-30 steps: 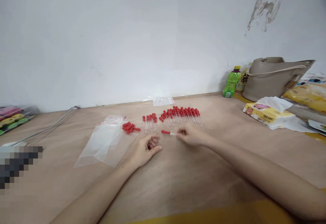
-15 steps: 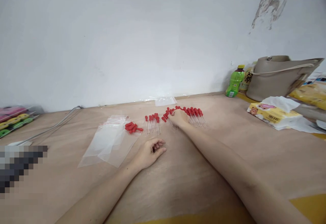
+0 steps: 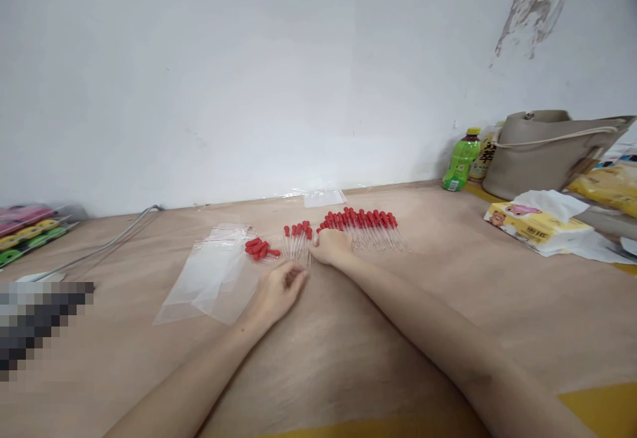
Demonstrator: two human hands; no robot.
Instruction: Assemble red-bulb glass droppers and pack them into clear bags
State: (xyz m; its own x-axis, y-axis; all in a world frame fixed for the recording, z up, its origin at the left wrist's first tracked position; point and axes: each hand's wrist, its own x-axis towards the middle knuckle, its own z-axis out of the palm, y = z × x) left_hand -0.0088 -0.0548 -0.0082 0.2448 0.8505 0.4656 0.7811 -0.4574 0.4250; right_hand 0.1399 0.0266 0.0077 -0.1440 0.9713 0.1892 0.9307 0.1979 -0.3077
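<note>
Right hand (image 3: 332, 247) is at the right edge of the small dropper group (image 3: 297, 231), fingers bent; whether it pinches one cannot be told. Left hand (image 3: 279, 287), loosely curled, thumb apart, is on the near side. Larger dropper row (image 3: 377, 219) lies right.

Single head-worn view; looks forward, down across table (image 3: 497, 292) toward wall (image 3: 249, 93); table near, wall farther.

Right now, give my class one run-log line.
left hand: nearest small red-bulbed dropper group | right hand: at that group's right edge, grip unclear | longer dropper row: right | zip bags: left
</note>
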